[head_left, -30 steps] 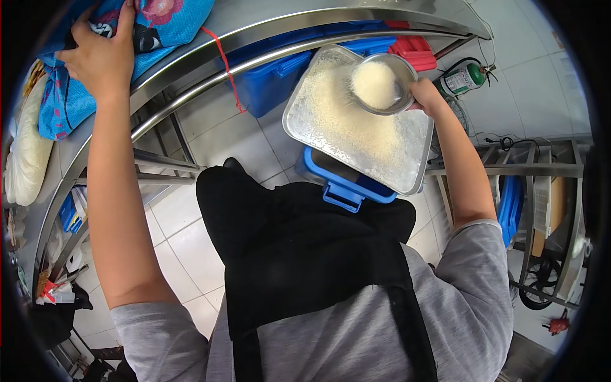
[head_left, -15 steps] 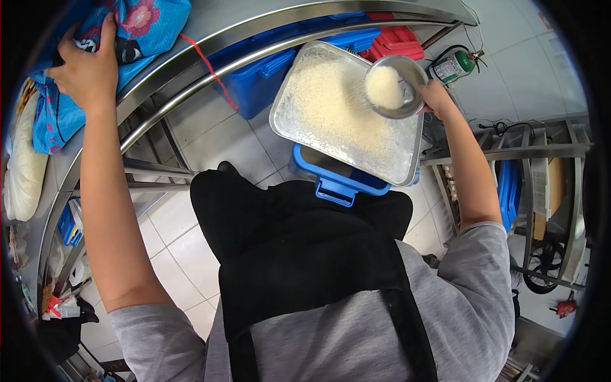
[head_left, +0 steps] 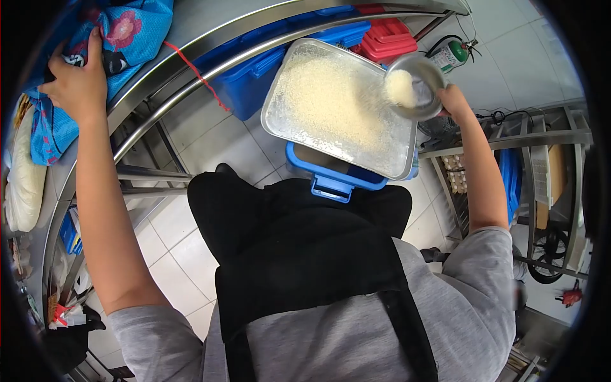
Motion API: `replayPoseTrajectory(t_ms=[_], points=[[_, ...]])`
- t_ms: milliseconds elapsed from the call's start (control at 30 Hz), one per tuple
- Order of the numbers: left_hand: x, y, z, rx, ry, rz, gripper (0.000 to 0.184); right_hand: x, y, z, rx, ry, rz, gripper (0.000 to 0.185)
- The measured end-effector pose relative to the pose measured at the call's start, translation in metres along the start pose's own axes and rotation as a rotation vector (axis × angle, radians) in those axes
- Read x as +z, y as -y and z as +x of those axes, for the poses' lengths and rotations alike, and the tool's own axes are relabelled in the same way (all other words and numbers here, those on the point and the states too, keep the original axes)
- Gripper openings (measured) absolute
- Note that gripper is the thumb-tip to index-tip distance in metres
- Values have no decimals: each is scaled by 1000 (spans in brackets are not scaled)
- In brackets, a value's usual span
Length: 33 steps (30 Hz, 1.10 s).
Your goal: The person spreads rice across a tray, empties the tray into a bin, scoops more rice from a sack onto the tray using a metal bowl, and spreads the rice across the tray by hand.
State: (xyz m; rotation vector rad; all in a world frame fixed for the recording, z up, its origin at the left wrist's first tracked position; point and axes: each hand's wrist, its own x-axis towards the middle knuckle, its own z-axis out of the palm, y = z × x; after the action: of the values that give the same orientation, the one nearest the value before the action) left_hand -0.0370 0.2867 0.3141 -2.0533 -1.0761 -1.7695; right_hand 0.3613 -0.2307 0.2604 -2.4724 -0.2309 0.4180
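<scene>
My right hand [head_left: 451, 102] grips the rim of a round metal bowl [head_left: 434, 71], tilted over the right side of a metal tray [head_left: 407, 149]. Pale, fine grains [head_left: 401, 88] lie in the bowl, and more grains [head_left: 324, 95] are spread across the tray. Beneath the tray stands a blue plastic bin [head_left: 305, 167], its opening partly covered. At the upper left, my left hand [head_left: 79, 86] is closed on a blue bag [head_left: 143, 48] with pink flowers, on the steel table. Some of its fingertips are hidden by the folds.
A steel table [head_left: 210, 35] curves along the left and top, with a rail below it. Lidded blue boxes [head_left: 245, 89] and a red box [head_left: 385, 39] stand under it. A fire extinguisher [head_left: 452, 56] is at upper right, beside metal shelving [head_left: 541, 137]. A red string [head_left: 197, 75] hangs down.
My right hand has moved the bowl slightly right, toward the tray's edge, and tilted it. My left hand stays on the bag. The whole view has shifted a little.
</scene>
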Motion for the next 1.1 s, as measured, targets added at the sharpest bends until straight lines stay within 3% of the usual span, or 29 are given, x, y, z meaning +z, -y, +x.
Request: replayPoseTrajectory(t_ms=[67, 133, 233, 333, 400, 567, 600, 667, 867, 933, 1000, 1067, 1100], points=[[1, 1, 1, -12, 16, 3, 75, -3, -5, -6, -3, -14, 5, 35], [0, 1, 0, -26, 35, 16, 76, -10, -13, 0, -5, -169, 44, 34], [-1, 1, 1, 19, 30, 30, 78, -16, -21, -3, -38, -196, -25, 34], [-1, -3, 0, -73, 39, 18, 79, -12, -30, -12, -55, -198, -203, 35], [-3, -3, 0, -25, 49, 27, 80, -15, -43, -6, -37, -199, -139, 35], [-7, -7, 3, -39, 91, 37, 85, -2, -53, -22, -272, -353, -629, 42], [-8, -8, 2, -67, 107, 29, 85, -1, -50, -29, -270, -353, -629, 42], [-3, -1, 2, -36, 77, 37, 82, -5, -37, -45, -482, -604, -552, 50], [-3, -1, 1, -54, 57, 3, 79, -5, 9, -106, -734, -970, -386, 63], [-2, 3, 1, -48, 52, 14, 79, 32, -16, -97, -846, -1024, -86, 65], [-1, 3, 1, -30, 55, 64, 78, 77, -57, -83, -873, -758, -274, 68], [-6, -3, 1, -32, 79, 57, 77, 102, -74, -85, -559, -425, -351, 71], [-8, -6, 2, -40, 106, 60, 76, 98, -67, -88, -575, -440, -341, 71]])
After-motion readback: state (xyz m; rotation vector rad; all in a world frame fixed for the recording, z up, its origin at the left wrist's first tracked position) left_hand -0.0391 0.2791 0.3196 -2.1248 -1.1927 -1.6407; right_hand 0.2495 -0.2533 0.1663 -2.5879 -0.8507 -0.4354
